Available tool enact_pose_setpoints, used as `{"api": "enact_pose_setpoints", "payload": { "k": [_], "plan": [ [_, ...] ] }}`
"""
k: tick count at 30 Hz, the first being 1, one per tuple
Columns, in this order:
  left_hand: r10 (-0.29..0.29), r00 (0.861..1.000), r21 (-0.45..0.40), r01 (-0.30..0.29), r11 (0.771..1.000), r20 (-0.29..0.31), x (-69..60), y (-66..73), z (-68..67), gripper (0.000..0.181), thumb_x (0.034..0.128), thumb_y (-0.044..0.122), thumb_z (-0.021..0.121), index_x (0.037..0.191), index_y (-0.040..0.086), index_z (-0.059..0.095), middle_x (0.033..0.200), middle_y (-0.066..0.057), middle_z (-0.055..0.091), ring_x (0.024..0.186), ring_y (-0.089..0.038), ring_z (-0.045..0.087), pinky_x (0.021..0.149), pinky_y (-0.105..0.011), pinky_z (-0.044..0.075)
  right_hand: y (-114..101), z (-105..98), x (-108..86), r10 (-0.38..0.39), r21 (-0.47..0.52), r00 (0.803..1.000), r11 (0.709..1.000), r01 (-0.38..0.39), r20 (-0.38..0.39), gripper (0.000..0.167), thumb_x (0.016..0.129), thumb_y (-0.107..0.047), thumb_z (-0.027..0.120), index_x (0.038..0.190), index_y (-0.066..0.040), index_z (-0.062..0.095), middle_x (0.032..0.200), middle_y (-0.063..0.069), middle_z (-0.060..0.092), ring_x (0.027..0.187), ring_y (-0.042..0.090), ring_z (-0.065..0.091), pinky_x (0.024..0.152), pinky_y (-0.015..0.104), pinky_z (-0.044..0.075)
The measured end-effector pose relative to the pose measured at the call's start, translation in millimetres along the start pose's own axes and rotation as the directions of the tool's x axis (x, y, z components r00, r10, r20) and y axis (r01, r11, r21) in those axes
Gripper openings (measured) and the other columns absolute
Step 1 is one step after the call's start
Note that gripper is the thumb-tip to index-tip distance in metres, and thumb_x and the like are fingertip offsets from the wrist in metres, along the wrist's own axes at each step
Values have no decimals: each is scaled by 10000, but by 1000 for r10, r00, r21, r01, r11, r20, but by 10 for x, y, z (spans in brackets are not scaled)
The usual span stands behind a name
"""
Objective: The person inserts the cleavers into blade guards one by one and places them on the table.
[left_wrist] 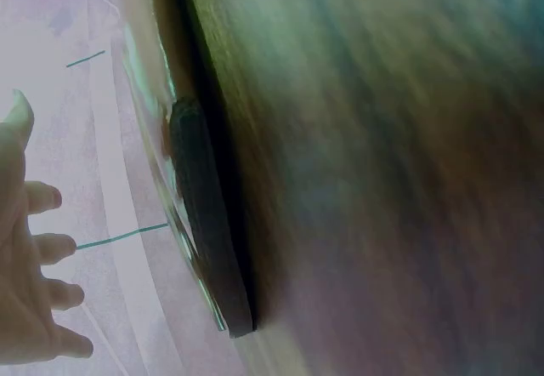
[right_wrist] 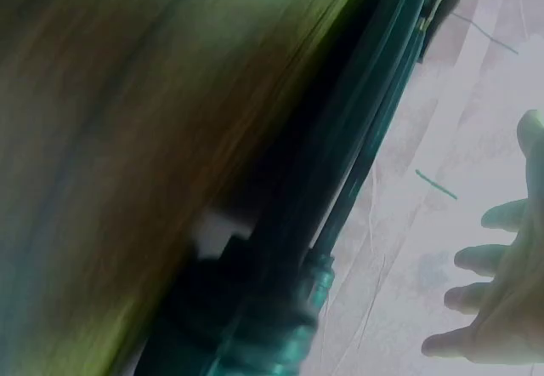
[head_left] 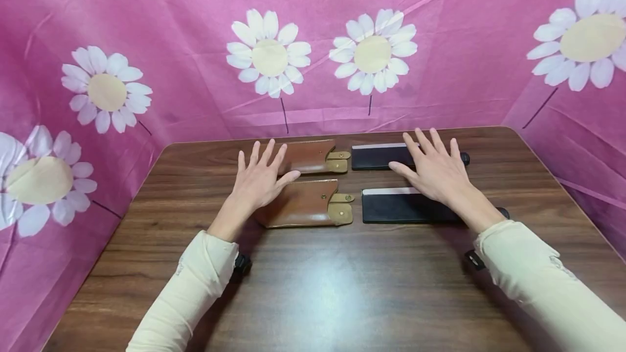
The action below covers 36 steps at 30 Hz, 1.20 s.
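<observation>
My left hand point(head_left: 258, 182) hovers with fingers spread over the left ends of two brown leather cases, hiding part of both. The far case point(head_left: 310, 157) and the near case point(head_left: 300, 204) lie flat, snap straps pointing right. Over on the right, my right hand point(head_left: 437, 174) is spread above two flat black oblong items. A pale strip runs along the top edge of the far black item point(head_left: 376, 160) and of the near black item point(head_left: 406, 208). Each has a dark rounded end at its right; their exact kind is unclear. In both wrist views the hands are raised off the table.
A wood-grain table point(head_left: 303, 281) carries everything. Behind it and at both sides hangs a pink cloth point(head_left: 195, 15) with large white daisies. Dark devices are strapped under both wrists, such as the left wrist device point(head_left: 242, 264).
</observation>
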<state>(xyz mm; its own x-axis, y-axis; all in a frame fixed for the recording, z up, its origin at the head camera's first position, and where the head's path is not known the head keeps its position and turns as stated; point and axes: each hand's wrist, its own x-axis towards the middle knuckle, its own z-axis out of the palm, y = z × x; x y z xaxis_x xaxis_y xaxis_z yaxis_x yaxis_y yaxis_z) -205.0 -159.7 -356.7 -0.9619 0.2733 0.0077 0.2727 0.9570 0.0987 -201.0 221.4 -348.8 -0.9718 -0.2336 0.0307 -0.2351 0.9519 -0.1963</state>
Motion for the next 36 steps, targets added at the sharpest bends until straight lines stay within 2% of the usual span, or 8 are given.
{"api": "enact_pose_setpoints", "payload": {
  "k": [5,10,15,19,25,29,32,36],
  "plan": [
    [22,1000,-21,-22,1000,-10,-6,-30,0,843,986,728,330,1647,236,154,1700,-49,58,1542,-375,7,1173,-630,-34,94,-23,-47,-3,12,1000,1000,4,-22,920,979,-719,393,1619,-78,234,1662,224,138,1522,446,-4,1121,715,-34],
    [68,997,-63,-70,996,-27,-19,-76,8,880,961,734,414,1639,210,214,1695,-73,117,1545,-352,17,1192,-595,7,186,-35,-94,-92,41,990,994,97,-110,871,975,-655,507,1585,-58,333,1621,228,277,1503,446,163,1135,690,105],
    [121,991,-71,-125,990,-51,-28,-131,30,895,940,724,483,1629,197,262,1680,-102,181,1542,-350,87,1193,-596,51,305,-48,-136,-197,58,961,976,212,-195,782,954,-518,653,1521,-21,447,1558,230,398,1444,452,313,1072,687,257],
    [167,984,-49,-170,984,-69,-40,-169,30,915,909,736,521,1617,198,305,1671,-102,216,1539,-347,111,1195,-588,66,425,-37,-194,-272,65,925,952,298,-264,693,922,-423,731,1454,-23,538,1462,225,515,1338,449,442,1011,660,325],
    [229,962,-22,-234,972,-147,-57,-217,12,895,861,717,611,1547,163,456,1612,-115,351,1484,-357,272,1156,-581,232,595,-24,-294,-354,87,883,914,396,-307,578,859,-321,809,1341,-53,638,1308,169,633,1214,373,527,971,584,358],
    [244,961,-32,-250,968,-129,-70,-221,15,930,846,734,616,1554,157,440,1603,-111,365,1471,-362,293,1143,-577,256,682,-30,-349,-358,135,889,904,407,-285,585,813,-287,852,1318,-67,657,1287,126,651,1225,331,531,996,535,366],
    [260,963,-36,-263,964,-65,-83,-224,36,980,838,760,602,1585,166,381,1620,-117,336,1485,-372,267,1158,-586,225,756,-23,-395,-321,193,911,907,374,-257,626,773,-294,891,1324,-101,664,1261,87,670,1203,280,545,1029,342,357],
    [296,955,-39,-295,955,0,-98,-239,78,1044,806,789,612,1603,174,339,1623,-125,328,1478,-379,279,1158,-596,222,849,-31,-459,-260,273,940,909,316,-223,664,727,-295,931,1326,-167,674,1232,22,686,1172,181,542,957,105,270]
  ]
}}
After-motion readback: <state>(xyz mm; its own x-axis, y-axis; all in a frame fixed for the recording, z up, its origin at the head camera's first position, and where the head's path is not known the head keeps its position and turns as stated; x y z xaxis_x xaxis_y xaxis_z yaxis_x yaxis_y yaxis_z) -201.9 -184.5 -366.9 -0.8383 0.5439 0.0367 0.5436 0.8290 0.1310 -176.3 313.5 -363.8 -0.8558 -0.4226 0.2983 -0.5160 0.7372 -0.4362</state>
